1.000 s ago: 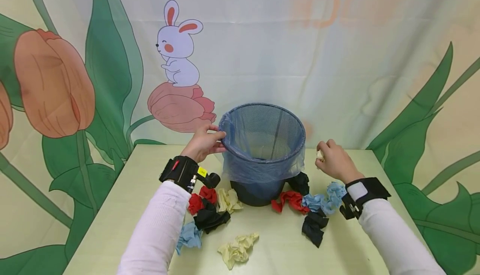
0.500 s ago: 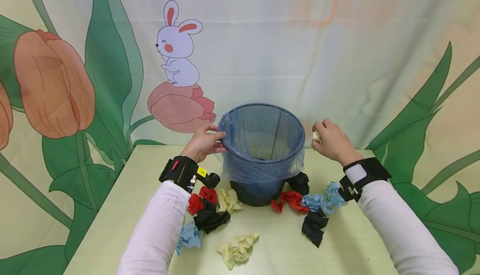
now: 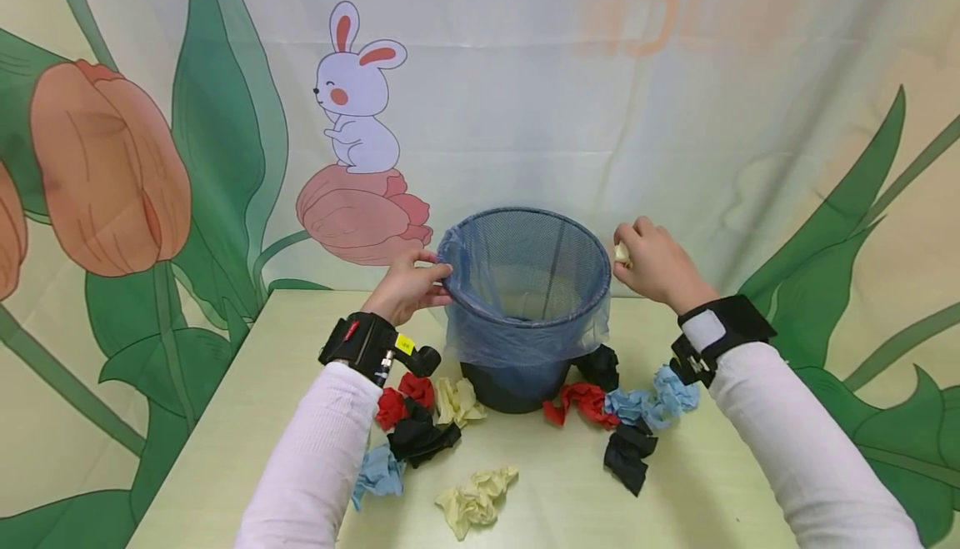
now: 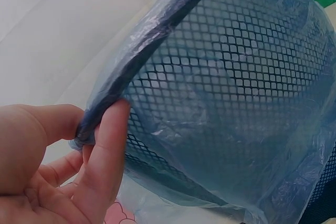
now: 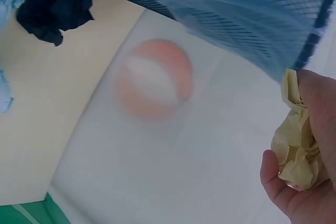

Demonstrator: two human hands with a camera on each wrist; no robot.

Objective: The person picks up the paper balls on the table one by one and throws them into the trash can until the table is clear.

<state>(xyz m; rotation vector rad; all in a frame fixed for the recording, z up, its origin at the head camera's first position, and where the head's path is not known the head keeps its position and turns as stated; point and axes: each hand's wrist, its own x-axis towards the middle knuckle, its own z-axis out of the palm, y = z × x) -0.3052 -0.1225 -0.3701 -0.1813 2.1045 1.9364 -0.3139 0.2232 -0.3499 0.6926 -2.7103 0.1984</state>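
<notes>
A dark mesh wastebasket point(image 3: 513, 391) stands upright on the table, lined with a translucent blue plastic bag point(image 3: 525, 345) folded over its rim. My left hand point(image 3: 408, 286) pinches the bag-covered rim on the left side. In the left wrist view, thumb and fingers point(image 4: 107, 145) close on the rim from both sides. My right hand point(image 3: 656, 262) holds a crumpled ball of yellow paper point(image 5: 296, 145) just outside the right side of the rim. Most of that ball is hidden by the hand in the head view.
Left of the basket lie crumpled red point(image 3: 390, 407), black point(image 3: 422, 436), blue point(image 3: 379, 472) and yellow paper point(image 3: 457, 401). Another yellow piece point(image 3: 477, 501) lies in front. To the right are red point(image 3: 583, 403), black point(image 3: 628, 456) and blue paper point(image 3: 663, 397). A printed curtain point(image 3: 510, 99) hangs behind.
My right hand has moved up and leftward with the yellow paper ball, from beside the basket to near the rim's height. My left hand has stayed on the rim.
</notes>
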